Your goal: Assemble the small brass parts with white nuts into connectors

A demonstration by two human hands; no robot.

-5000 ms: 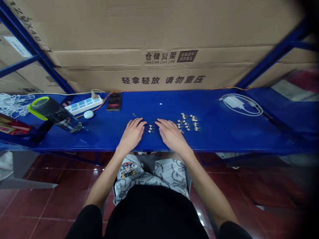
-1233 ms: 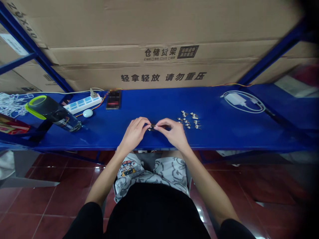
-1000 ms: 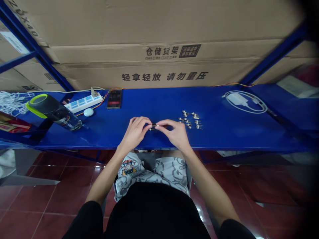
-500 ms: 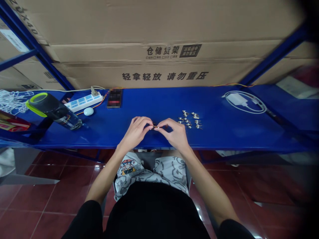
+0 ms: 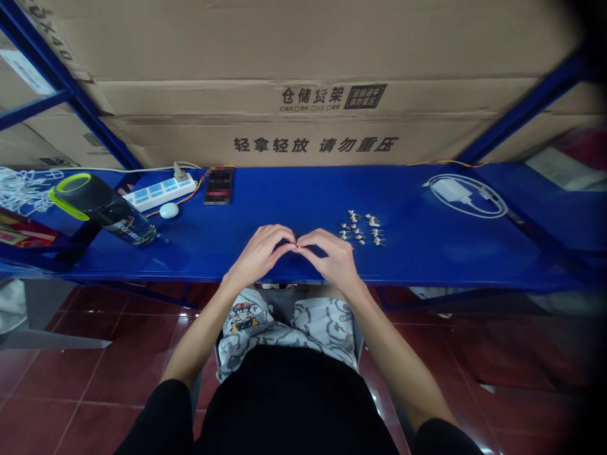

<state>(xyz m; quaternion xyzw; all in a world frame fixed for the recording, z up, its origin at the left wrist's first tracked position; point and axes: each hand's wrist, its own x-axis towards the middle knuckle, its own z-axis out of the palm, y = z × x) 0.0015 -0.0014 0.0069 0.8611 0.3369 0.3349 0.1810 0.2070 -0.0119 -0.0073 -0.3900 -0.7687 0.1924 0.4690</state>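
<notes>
1. Head view: your left hand [image 5: 260,253] and right hand [image 5: 336,254] meet over the tabletop [image 5: 284,196], fingers pinching a small piece [image 5: 298,248], mostly hidden.
2. Small white parts [image 5: 355,230] lie near your right hand.

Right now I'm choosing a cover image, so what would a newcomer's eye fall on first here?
Probably the left hand and right hand, meeting at centre over the blue tabletop around a small piece, mostly hidden by fingers. Next, the bottle with its lime-green loop, tilted at far left. Then the little white-tipped parts scattered just beyond the right hand.
</notes>
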